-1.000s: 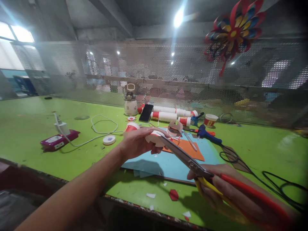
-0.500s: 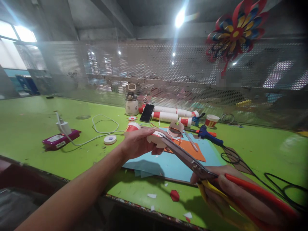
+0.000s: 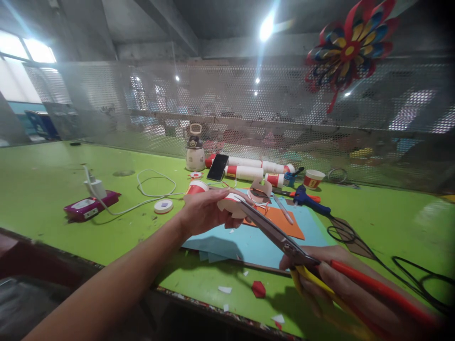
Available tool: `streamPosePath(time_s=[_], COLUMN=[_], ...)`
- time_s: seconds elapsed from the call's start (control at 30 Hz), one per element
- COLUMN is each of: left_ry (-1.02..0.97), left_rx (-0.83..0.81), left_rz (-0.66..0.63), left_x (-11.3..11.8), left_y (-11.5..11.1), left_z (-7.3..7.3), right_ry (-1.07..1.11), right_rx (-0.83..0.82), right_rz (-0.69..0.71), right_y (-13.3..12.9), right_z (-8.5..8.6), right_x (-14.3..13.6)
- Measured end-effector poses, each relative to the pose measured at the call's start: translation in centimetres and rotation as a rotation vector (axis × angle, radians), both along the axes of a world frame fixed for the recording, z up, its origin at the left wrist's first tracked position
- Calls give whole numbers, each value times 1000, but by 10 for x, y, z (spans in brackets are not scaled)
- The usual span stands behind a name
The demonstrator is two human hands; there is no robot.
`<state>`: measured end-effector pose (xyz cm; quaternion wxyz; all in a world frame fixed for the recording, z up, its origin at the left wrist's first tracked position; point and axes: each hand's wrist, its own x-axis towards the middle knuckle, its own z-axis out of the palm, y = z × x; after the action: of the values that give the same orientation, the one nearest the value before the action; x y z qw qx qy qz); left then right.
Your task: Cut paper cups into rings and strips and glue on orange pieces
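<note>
My left hand (image 3: 201,210) pinches a white piece cut from a paper cup (image 3: 232,204), its lower edge notched. My right hand (image 3: 330,274) grips long scissors (image 3: 273,232) with red and yellow handles. The blade tips meet the paper piece beside my left fingertips. Below lie sheets of light blue paper (image 3: 213,244) and an orange sheet (image 3: 284,222). Just behind my left hand sits a red and white paper cup (image 3: 196,187), partly hidden. A cut cup piece (image 3: 260,192) and a pen-like tool (image 3: 283,210) rest on the sheets.
Stacked paper cups (image 3: 245,172), a phone (image 3: 218,167) and a bottle (image 3: 195,154) stand toward the back. A blue glue gun (image 3: 311,200) with a black cord lies at right. On the left is a purple power strip (image 3: 93,206) with a white cable. Paper scraps and a red piece (image 3: 258,289) lie near the front edge.
My hands, the scissors and the paper piece stay nearly in place. The scissors' handles shift very slightly to the left; the whole view drifts a little.
</note>
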<state>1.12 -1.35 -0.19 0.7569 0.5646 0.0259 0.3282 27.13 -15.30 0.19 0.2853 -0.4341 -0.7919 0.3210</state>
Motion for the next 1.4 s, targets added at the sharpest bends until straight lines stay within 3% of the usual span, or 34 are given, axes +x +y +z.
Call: streamPosePath(time_s=[0.1, 0.27, 0.5, 0.83, 1.03, 1.17, 1.4], left_ry=[4, 19, 34, 44, 101, 114, 32], left_rx=[-16, -3, 31, -7, 36, 77, -25], left_rz=[-3, -16, -30, -13, 102, 107, 140], left_x=[0, -1, -1, 0, -1, -2, -1], left_y=[0, -1, -1, -2, 1, 4, 8], left_z=[-1, 0, 1, 0, 2, 3, 0], right_ry=[1, 47, 74, 107, -58, -186, -66], right_rx=[26, -6, -19, -26, 42, 99, 103], right_rz=[-42, 34, -20, -131, -17, -76, -27], right_y=[1, 1, -1, -4, 5, 7, 2], right_z=[-2, 0, 9, 4, 7, 2, -2], right_x=[1, -3, -7, -11, -5, 1, 11])
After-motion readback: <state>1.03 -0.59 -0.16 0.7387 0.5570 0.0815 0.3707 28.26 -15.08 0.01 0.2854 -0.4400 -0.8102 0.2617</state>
